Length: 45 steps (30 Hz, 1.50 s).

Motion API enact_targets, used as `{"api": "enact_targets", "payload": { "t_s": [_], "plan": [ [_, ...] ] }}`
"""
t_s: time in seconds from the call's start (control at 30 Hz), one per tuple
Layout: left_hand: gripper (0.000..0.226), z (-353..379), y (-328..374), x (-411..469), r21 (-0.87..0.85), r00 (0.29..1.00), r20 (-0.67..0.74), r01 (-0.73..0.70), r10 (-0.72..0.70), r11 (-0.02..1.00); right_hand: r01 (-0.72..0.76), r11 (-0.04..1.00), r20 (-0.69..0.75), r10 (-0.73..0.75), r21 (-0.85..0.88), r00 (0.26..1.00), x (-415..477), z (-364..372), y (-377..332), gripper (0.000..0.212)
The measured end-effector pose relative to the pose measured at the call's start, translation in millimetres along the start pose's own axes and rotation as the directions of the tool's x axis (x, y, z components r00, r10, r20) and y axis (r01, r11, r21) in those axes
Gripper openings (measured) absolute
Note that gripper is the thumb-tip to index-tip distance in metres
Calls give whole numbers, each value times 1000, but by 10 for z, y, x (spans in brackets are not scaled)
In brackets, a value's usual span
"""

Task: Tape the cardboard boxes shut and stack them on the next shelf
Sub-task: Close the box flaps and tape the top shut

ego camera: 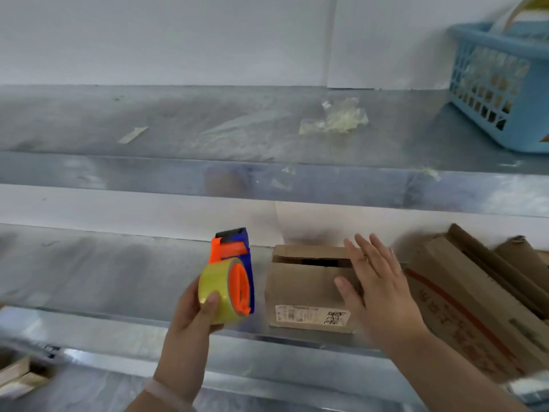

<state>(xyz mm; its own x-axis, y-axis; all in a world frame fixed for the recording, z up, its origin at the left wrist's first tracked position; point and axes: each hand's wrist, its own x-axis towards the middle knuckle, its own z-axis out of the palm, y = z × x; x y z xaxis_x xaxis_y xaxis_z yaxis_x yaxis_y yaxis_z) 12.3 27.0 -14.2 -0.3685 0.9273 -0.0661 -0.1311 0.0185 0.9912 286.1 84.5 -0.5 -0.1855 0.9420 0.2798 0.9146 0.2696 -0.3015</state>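
Here, metal shelf (104, 272) w/ cardboard box (309, 292), white wall (178, 40) behind.

Blue plastic basket (487, 81), lattice-sided, far right. Crumpled clear tape scraps (334, 118), lying left of it. White wall (178, 40) behind.

Soft, even light. The shelf edge (267, 185) above the right hand (383, 289) shines. That hand looks blurry. Corners bend.

Dull scuffed metal shelf (118, 272), matt brown cardboard box (306, 292), glossy plastic tape dispenser (234, 263), blue plastic basket (499, 93)
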Motion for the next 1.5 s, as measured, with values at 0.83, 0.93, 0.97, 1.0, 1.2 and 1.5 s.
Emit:
{"api": "enact_targets", "payload": {
  "t_s": [0.83,0.93,0.97,1.0,1.2,1.5],
  "plan": [
    [32,760,279,21,416,782,506,-592,365,691,-284,-406,370,150,868,917,-136,-473,-10,44],
    [45,700,244,369,566,784,442,-621,436,543,-256,-280,318,205,925,926,-140,-581,193,41],
    [52,689,223,470,580,809,460,-586,366,566,-259,-244,316,236,935,919,-144,-594,248,42],
    [59,685,189,558,590,823,493,-554,282,586,-266,-210,317,260,941,912,-149,-596,298,44],
    [65,695,-1,823,598,766,637,-560,84,573,-327,-144,355,270,934,895,-160,-531,405,48],
    [53,655,-83,928,625,765,642,-555,43,549,-306,175,270,203,936,941,57,-661,392,42]
  ]
}}
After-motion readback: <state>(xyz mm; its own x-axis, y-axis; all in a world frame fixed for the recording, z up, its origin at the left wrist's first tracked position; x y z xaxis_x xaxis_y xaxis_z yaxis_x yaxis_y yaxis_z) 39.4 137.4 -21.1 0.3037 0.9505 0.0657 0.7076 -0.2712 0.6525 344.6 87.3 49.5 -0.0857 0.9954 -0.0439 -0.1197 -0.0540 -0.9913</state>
